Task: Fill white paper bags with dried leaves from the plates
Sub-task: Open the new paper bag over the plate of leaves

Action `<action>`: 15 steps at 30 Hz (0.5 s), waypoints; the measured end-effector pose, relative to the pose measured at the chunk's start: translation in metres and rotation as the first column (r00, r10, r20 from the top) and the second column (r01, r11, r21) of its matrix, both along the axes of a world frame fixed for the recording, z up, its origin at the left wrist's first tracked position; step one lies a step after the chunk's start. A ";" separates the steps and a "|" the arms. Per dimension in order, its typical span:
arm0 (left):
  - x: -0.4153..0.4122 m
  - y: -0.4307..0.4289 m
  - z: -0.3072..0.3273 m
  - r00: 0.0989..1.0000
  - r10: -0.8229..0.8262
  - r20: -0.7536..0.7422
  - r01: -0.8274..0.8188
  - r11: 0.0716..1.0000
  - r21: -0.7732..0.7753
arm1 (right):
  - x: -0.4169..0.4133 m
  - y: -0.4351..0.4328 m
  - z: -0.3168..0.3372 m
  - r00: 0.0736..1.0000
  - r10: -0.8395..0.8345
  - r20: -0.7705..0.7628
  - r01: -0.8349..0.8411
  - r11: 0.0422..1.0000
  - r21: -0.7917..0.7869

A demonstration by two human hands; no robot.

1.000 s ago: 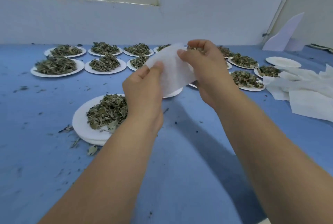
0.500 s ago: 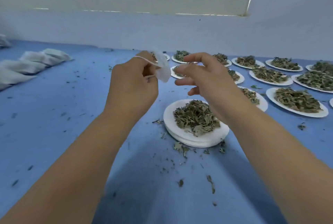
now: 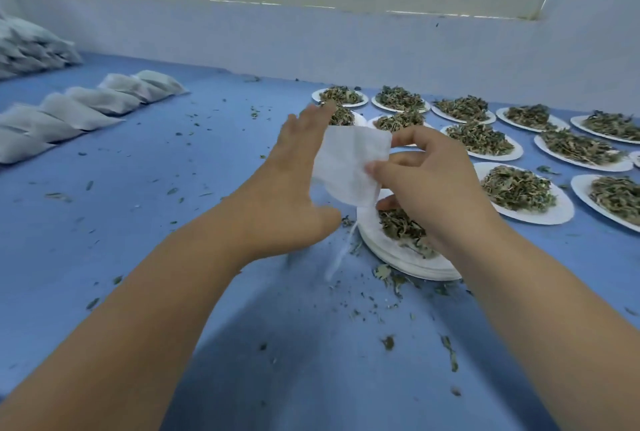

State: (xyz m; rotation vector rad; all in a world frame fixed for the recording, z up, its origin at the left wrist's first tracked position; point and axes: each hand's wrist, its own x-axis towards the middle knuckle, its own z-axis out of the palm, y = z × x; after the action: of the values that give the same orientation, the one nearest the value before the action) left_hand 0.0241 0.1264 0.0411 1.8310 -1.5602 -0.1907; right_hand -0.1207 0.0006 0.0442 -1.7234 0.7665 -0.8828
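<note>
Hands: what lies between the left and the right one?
Head view: the white paper bag, which the right hand pinches, left hand at its other edge.

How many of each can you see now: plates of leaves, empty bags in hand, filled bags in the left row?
Plates with leaves: 12, maybe one more cut off at the right edge
Empty bag: 1, pinched by the right hand
Filled bags in the row: about 6
Total: about 19; the pile behind the row is too blurred to count
</note>
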 end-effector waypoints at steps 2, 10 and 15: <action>-0.007 0.001 0.007 0.995 -0.093 0.039 0.090 0.993 0.075 | 0.002 -0.001 -0.001 1.000 0.008 -0.015 -0.009 1.000 -0.015; -0.015 -0.029 0.023 0.913 -0.159 0.377 0.150 0.987 0.054 | 0.018 0.008 0.018 0.998 0.039 -0.040 -0.047 0.976 -0.211; 0.009 -0.040 0.007 0.951 -0.085 0.298 0.127 0.984 -0.124 | 0.020 0.009 0.014 0.997 -0.032 -0.072 0.018 0.981 -0.195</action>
State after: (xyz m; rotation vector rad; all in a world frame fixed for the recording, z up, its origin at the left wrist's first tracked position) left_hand 0.0331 0.0864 0.0481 1.7224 -1.8271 0.1461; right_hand -0.1008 0.0094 0.0586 -1.9315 0.7736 -0.9398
